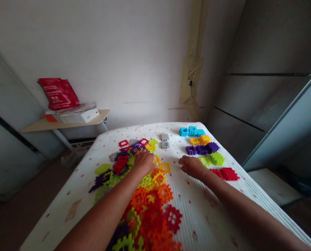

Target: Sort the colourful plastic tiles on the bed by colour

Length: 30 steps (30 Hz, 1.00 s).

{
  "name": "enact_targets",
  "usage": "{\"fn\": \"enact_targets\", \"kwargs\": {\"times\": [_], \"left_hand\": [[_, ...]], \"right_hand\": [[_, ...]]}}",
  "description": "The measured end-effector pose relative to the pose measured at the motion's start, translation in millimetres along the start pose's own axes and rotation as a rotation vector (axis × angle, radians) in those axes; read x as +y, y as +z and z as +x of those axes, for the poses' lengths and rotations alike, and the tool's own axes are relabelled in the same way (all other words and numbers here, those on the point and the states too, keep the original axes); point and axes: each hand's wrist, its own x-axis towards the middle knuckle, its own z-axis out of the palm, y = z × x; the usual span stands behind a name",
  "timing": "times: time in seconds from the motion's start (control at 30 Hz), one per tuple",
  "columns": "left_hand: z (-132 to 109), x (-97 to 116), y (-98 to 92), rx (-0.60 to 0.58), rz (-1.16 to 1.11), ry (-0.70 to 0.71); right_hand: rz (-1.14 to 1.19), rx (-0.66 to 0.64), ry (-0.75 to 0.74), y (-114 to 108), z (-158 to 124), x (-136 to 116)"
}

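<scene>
My left hand [144, 161] reaches down into a loose pile of plastic interlocking tiles [139, 198] in red, orange, yellow, green and purple. Its fingers are bent and closed, their tips hidden among the tiles. Over the bare cloth to the right, my right hand [191, 166] has its fingers curled inward, and nothing shows between them. Beyond it lie grouped tiles by colour: blue tiles [192, 131], yellow tiles [200, 140], purple tiles [202, 149], green tiles [217, 158] and red tiles [229, 174]. Grey tiles [165, 141] sit apart near the far middle.
A white ribbed cloth with small red marks [74, 184] covers the table. At the left, a small side table [35, 126] bears a red bag [58, 93] and a white box [86, 115]. A wall stands behind, with a grey cabinet [260, 97] at the right.
</scene>
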Motion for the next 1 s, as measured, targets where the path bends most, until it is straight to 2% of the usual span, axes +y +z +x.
{"fn": "enact_targets", "kwargs": {"times": [0.13,0.27,0.5,0.67,0.8,1.0], "left_hand": [[11,-1,14.8,-0.055,0.019,-0.088],[14,-3,18.1,-0.073,0.002,-0.141],[6,0,17.9,0.042,-0.143,-0.222],[0,-2,10.1,0.104,-0.417,-0.255],[-5,-4,2.3,0.162,-0.748,-0.310],[-18,8,-0.7,0.149,-1.232,-0.369]], "right_hand": [[0.008,0.083,0.023,12,-5,-4],[0.053,0.135,0.018,17,-5,-1],[0.054,0.123,0.035,14,-5,-4],[0.072,0.123,0.049,12,-5,-4],[0.167,0.144,0.064,8,-5,-3],[0.564,0.497,-0.080,-14,-4,-30]]}}
